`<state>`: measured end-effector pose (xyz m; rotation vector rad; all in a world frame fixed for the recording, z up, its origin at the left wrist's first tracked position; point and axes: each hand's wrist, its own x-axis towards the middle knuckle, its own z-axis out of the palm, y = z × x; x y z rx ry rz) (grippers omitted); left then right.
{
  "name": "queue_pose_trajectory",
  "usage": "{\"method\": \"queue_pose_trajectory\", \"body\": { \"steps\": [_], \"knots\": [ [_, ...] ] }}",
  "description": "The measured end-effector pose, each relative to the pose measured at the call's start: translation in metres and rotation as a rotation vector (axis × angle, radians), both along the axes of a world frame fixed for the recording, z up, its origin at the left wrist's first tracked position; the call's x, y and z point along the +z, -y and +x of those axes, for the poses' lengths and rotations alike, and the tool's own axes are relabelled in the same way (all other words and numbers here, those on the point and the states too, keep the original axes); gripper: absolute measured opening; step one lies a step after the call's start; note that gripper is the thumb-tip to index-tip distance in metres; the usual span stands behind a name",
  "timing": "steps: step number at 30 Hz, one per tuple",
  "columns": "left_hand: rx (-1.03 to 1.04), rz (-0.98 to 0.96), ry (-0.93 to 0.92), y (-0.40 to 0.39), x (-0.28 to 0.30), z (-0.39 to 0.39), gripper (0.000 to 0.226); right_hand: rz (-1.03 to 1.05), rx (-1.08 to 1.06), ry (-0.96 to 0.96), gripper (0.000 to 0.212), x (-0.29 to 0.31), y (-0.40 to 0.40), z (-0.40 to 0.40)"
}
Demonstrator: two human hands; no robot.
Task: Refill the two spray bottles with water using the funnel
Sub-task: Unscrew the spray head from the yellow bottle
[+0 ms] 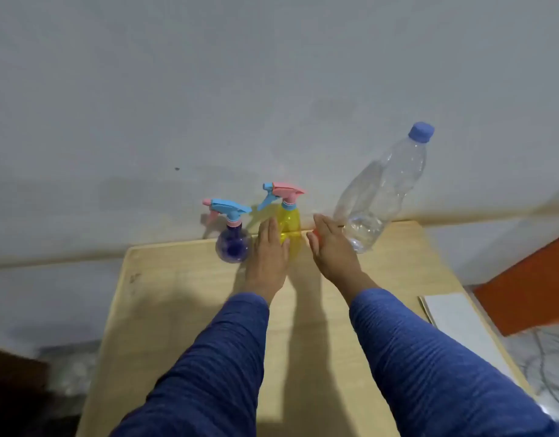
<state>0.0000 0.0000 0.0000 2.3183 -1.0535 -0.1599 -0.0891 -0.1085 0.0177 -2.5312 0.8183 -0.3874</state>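
Stage: early, by my reading. Both spray heads are screwed on and the water bottle is capped, so nothing looks poured yet. Left to do: uncap, seat the funnel, fill each, close up.
Yellow sprayer (289, 227): centre of frame, at the table's (183, 310) far edge by the wall. Clear yellow body, pink head, blue trigger. Upright. Water level not readable.
Purple sprayer (233, 246): just left of the yellow one. Round body, blue head, pink nozzle. Upright, untouched.
Water bottle (380, 190): right of centre, clear, blue cap. Appears to lean right, possibly lens warp. Some water low in it.
Funnel (316, 233): probably the small red patch beside the right hand; mostly hidden, can't confirm.
Left hand (270, 247): fingers straight, flat against the yellow sprayer's left side; contact likely, holding nothing.
Right hand (331, 242): between yellow sprayer and water bottle, fingers extended, near the red patch. Grip can't be told.
Sleeves: blue, both arms reaching forward.
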Motion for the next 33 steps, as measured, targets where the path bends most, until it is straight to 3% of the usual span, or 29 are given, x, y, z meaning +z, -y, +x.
{"method": "queue_pose_trajectory", "body": {
  "steps": [3, 7, 12, 19, 33],
  "knots": [
    [0.082, -0.041, -0.149, 0.013, -0.014, 0.011, 0.059, 0.077, -0.004, 0.013, 0.053, -0.015, 0.015, 0.016],
    [0.103, -0.133, -0.145, 0.026, -0.034, 0.022, 0.058, 0.186, 0.023, 0.083, 0.055, -0.03, 0.031, 0.038],
    [0.114, -0.245, -0.365, 0.04, -0.041, 0.036, 0.058, 0.289, 0.106, 0.206, 0.052, -0.037, 0.038, 0.055],
    [0.087, -0.317, -0.383, 0.032, -0.04, 0.023, 0.057, 0.329, 0.038, 0.27, 0.054, -0.04, 0.026, 0.045],
    [0.06, -0.387, -0.39, -0.048, -0.06, -0.076, 0.073, 0.327, -0.165, 0.373, 0.051, -0.05, -0.07, -0.064]
  ]
}}
